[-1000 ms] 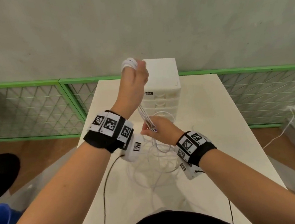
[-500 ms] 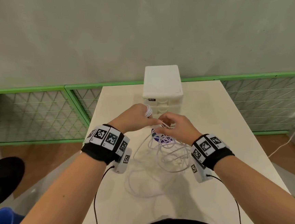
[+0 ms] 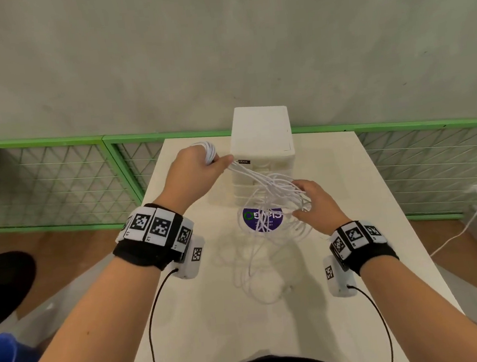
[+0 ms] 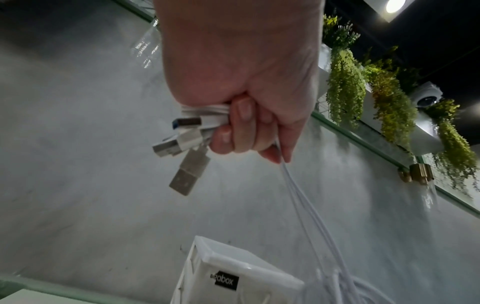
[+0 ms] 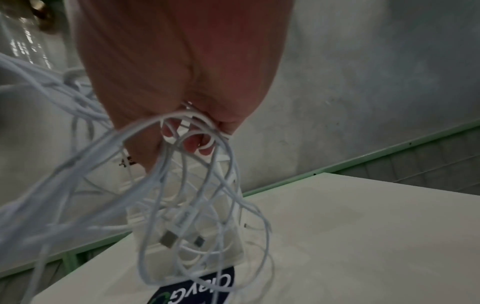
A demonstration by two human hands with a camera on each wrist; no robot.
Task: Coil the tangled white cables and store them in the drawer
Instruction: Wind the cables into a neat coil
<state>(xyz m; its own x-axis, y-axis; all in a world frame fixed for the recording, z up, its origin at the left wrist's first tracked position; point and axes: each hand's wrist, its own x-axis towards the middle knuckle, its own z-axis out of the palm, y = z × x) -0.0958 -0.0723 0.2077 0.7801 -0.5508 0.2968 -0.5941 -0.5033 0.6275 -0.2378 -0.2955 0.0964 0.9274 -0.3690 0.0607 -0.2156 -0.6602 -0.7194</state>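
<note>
On the far middle of the pale table (image 3: 343, 301) stands the white drawer unit (image 3: 262, 138), its drawers all pushed in as far as I can see, with a round purple sticker (image 3: 249, 223) on the tabletop just in front of it. A green mesh railing (image 3: 58, 179) runs behind the table, left and right.

Between my hands hang the white cables (image 3: 265, 207), partly lifted, their lowest loops trailing onto the table near me. My left hand (image 3: 196, 170), raised to the left of the drawer unit, is fisted round a wound bundle of several turns; the left wrist view shows the fingers (image 4: 241, 127) curled over it, with three USB plugs (image 4: 182, 142) sticking out of the fist and strands running down past the thumb. My right hand (image 3: 317, 202), lower and to the right, has its fingers hooked through a loose knot of loops; the right wrist view shows strands crossing the fingertips (image 5: 192, 144) and two smaller connectors (image 5: 168, 239) dangling below.

I judge these cables light, limp and slightly springy: loops will slip and snag on one another instead of holding shape. I would keep hold near the plug ends, where the left fist anchors the coil, and feed slack from the right one strand at a time, easing crossings apart without pulling them tight.
</note>
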